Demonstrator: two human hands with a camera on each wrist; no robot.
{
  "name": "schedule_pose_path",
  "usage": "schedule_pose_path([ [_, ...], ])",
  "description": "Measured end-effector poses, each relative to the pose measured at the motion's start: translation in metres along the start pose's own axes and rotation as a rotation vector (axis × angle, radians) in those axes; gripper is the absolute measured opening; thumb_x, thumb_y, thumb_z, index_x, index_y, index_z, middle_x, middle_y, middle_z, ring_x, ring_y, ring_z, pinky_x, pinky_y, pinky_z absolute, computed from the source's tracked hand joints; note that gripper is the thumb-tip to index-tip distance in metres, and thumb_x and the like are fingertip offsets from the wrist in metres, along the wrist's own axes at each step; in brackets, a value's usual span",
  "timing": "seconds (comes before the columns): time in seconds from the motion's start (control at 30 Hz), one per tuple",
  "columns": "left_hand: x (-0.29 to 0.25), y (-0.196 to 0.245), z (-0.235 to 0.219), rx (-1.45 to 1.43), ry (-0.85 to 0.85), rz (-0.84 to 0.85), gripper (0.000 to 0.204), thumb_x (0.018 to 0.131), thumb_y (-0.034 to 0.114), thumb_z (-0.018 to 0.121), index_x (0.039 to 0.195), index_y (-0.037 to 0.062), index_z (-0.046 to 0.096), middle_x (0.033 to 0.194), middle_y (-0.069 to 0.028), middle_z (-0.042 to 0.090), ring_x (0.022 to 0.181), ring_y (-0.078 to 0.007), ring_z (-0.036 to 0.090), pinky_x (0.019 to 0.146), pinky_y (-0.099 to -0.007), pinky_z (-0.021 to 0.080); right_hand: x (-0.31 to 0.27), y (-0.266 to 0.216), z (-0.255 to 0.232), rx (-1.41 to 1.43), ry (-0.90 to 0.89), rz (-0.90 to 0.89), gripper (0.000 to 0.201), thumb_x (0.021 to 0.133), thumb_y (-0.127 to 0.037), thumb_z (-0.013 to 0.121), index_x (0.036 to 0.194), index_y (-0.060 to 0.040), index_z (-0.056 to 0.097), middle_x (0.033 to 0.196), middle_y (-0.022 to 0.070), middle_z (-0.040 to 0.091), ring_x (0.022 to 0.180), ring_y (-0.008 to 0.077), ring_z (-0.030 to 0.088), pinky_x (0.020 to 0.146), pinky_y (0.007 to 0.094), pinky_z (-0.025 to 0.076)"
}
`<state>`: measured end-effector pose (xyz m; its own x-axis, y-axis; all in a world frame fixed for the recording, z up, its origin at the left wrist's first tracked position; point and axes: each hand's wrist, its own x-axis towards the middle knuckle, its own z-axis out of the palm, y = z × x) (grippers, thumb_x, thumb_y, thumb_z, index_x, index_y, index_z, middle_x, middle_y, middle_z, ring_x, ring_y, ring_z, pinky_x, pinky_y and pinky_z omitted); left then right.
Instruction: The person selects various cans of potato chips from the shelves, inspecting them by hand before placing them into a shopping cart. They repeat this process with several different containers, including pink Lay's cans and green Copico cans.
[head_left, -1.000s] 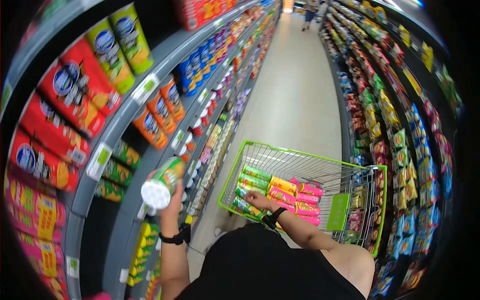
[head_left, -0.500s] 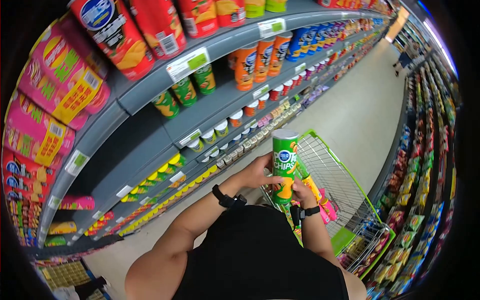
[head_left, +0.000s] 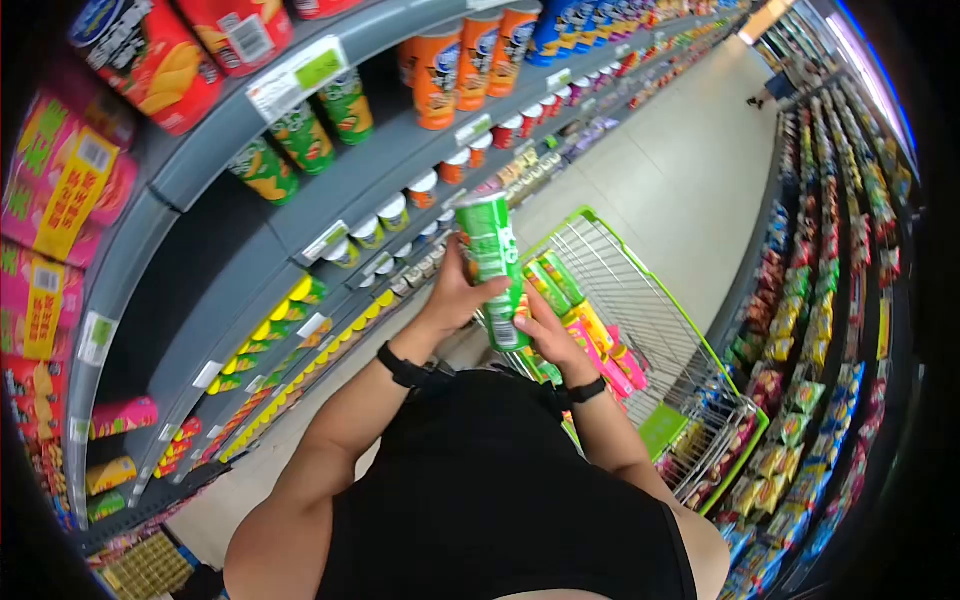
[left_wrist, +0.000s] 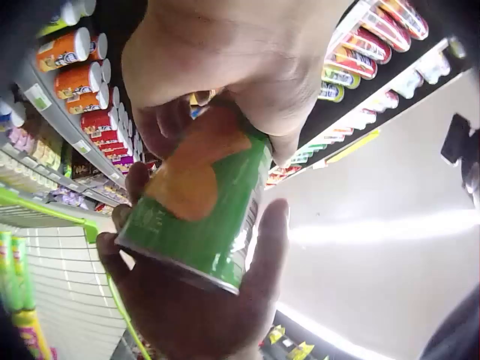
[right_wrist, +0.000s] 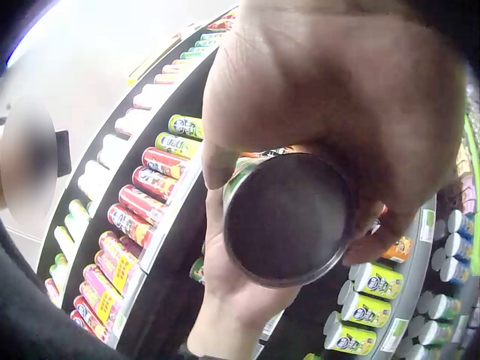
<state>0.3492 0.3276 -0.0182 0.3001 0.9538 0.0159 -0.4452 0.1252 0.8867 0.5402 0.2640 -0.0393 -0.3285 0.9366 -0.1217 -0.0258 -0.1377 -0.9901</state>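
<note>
A green potato chip can (head_left: 487, 240) is in both hands in front of the chest, its lid end up and tilted, with a text panel and barcode facing the head camera. My left hand (head_left: 455, 298) grips its side around the middle. Around the lower end my right hand (head_left: 553, 335) holds it, thumb on the front. In the left wrist view the can (left_wrist: 199, 199) shows a chip picture, fingers of both hands about it. The right wrist view looks at its round base (right_wrist: 289, 217).
Beyond the hands stands a shopping cart with a green rim (head_left: 640, 268), holding green, yellow and pink cans (head_left: 622, 368). Shelves of chip cans (head_left: 437, 75) line the left; snack bags (head_left: 800, 425) fill the right. A person (head_left: 785, 85) is far down the aisle.
The left hand brought the can from beside the left shelf, and the right hand came from the cart to hold it too. Since then the can has turned from front label to barcode side.
</note>
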Motion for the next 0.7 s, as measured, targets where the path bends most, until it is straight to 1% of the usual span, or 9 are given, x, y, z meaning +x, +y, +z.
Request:
schedule_pose_path([
  [0.1, -0.002, 0.000, -0.009, -0.121, -0.102, -0.057, 0.084, 0.083, 0.020, 0.082, 0.145, 0.0061, 0.027, 0.130, -0.0119, 0.055, 0.119, -0.0215, 0.058, 0.100, -0.0379, 0.048, 0.002, 0.005, -0.003, 0.590, -0.299, 0.195, 0.066, 0.096, -0.029, 0.065, 0.149, -0.0027, 0.035, 0.140, 0.0138, 0.051, 0.131, 0.0218, 0.047, 0.109, 0.0386, 0.039],
  [0.13, -0.003, 0.001, -0.011, -0.136, -0.139, -0.087, 0.086, 0.084, 0.022, 0.082, 0.147, 0.0056, 0.026, 0.131, -0.0122, 0.055, 0.119, -0.0217, 0.058, 0.101, -0.0380, 0.048, 0.004, 0.010, -0.004, 0.651, -0.383, 0.197, 0.071, 0.093, -0.028, 0.068, 0.150, -0.0033, 0.033, 0.139, 0.0117, 0.053, 0.129, 0.0203, 0.050, 0.109, 0.0387, 0.040],
  [0.23, -0.004, 0.002, -0.007, -0.127, -0.197, -0.101, 0.083, 0.087, 0.026, 0.079, 0.149, 0.0012, 0.030, 0.133, -0.0132, 0.056, 0.120, -0.0220, 0.057, 0.105, -0.0379, 0.044, 0.004, 0.011, -0.002, 0.450, -0.346, 0.135, 0.076, 0.091, -0.027, 0.072, 0.151, -0.0030, 0.032, 0.140, 0.0106, 0.052, 0.130, 0.0202, 0.048, 0.110, 0.0383, 0.039],
  [0.37, 0.001, 0.005, 0.003, 0.003, -0.184, -0.043, 0.072, 0.087, 0.025, 0.076, 0.143, -0.0013, 0.038, 0.131, -0.0138, 0.056, 0.119, -0.0220, 0.057, 0.102, -0.0369, 0.046, 0.003, 0.006, 0.001, 0.348, -0.115, 0.032, 0.078, 0.090, -0.024, 0.073, 0.152, -0.0034, 0.031, 0.139, 0.0081, 0.050, 0.130, 0.0188, 0.046, 0.110, 0.0356, 0.038],
  [0.4, 0.004, 0.002, 0.004, 0.064, -0.178, -0.027, 0.073, 0.087, 0.025, 0.077, 0.143, -0.0012, 0.038, 0.131, -0.0138, 0.056, 0.119, -0.0219, 0.057, 0.101, -0.0366, 0.047, 0.006, -0.003, 0.008, 0.228, -0.016, -0.029, 0.074, 0.088, -0.026, 0.076, 0.145, -0.0018, 0.036, 0.130, 0.0098, 0.053, 0.123, 0.0189, 0.050, 0.106, 0.0349, 0.040],
  [0.5, 0.009, -0.006, 0.009, 0.159, -0.101, 0.014, 0.076, 0.085, 0.021, 0.079, 0.143, -0.0014, 0.034, 0.127, -0.0139, 0.057, 0.117, -0.0209, 0.058, 0.099, -0.0359, 0.049, 0.010, -0.007, 0.005, -0.098, 0.103, -0.024, 0.068, 0.086, -0.029, 0.079, 0.135, -0.0013, 0.039, 0.121, 0.0120, 0.054, 0.115, 0.0194, 0.052, 0.101, 0.0352, 0.042],
  [0.53, 0.010, -0.013, 0.009, 0.173, -0.064, 0.035, 0.078, 0.085, 0.019, 0.079, 0.143, -0.0012, 0.032, 0.126, -0.0140, 0.058, 0.117, -0.0209, 0.058, 0.100, -0.0360, 0.048, 0.010, -0.006, 0.005, -0.224, 0.153, -0.106, 0.067, 0.084, -0.032, 0.080, 0.127, -0.0019, 0.039, 0.117, 0.0136, 0.054, 0.111, 0.0198, 0.053, 0.097, 0.0364, 0.043],
  [0.63, 0.011, -0.014, 0.013, 0.120, -0.022, 0.027, 0.080, 0.085, 0.013, 0.079, 0.144, 0.0004, 0.026, 0.128, -0.0158, 0.056, 0.118, -0.0222, 0.058, 0.101, -0.0372, 0.048, 0.006, -0.001, -0.004, -0.237, 0.095, -0.195, 0.067, 0.085, -0.033, 0.079, 0.128, -0.0024, 0.038, 0.118, 0.0129, 0.054, 0.113, 0.0194, 0.052, 0.099, 0.0359, 0.042],
  [0.7, 0.007, -0.007, 0.014, -0.016, -0.032, -0.059, 0.077, 0.087, 0.012, 0.077, 0.144, 0.0019, 0.026, 0.130, -0.0166, 0.054, 0.119, -0.0233, 0.058, 0.102, -0.0374, 0.047, 0.003, 0.011, -0.010, 0.156, 0.015, -0.080, 0.061, 0.092, -0.032, 0.072, 0.134, -0.0025, 0.039, 0.125, 0.0100, 0.053, 0.119, 0.0175, 0.049, 0.104, 0.0353, 0.039],
])
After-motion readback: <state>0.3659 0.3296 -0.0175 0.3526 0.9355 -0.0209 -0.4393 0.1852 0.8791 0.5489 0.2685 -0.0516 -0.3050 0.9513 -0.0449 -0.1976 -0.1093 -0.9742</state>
